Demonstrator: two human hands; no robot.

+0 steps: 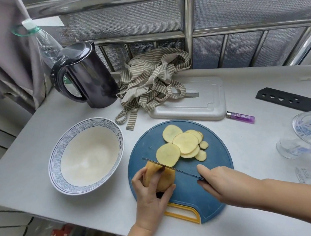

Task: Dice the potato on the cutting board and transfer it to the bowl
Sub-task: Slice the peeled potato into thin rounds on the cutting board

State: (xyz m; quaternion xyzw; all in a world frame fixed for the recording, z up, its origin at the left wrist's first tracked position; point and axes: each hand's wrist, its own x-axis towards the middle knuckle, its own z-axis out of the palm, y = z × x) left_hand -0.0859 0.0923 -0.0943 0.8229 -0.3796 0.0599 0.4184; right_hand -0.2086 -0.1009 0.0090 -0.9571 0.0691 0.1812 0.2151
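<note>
One half-cut potato [159,178] sits at the near left of the round blue board [189,196], gripped by the left hand [151,198], whose fingers and thumb curl round it. The knife [185,172] rests across the potato's top, its handle held in the right hand [223,182], just right of the potato. Several slices [183,143] lie overlapping on the board beyond the blade. The bowl [55,169] stands on the bench [36,142] just left of the board, nothing between them. Farther back are a black kettle [85,77], a striped cloth [150,83] lying partly on a white tray [198,110], and a purple lighter [240,117].
</note>
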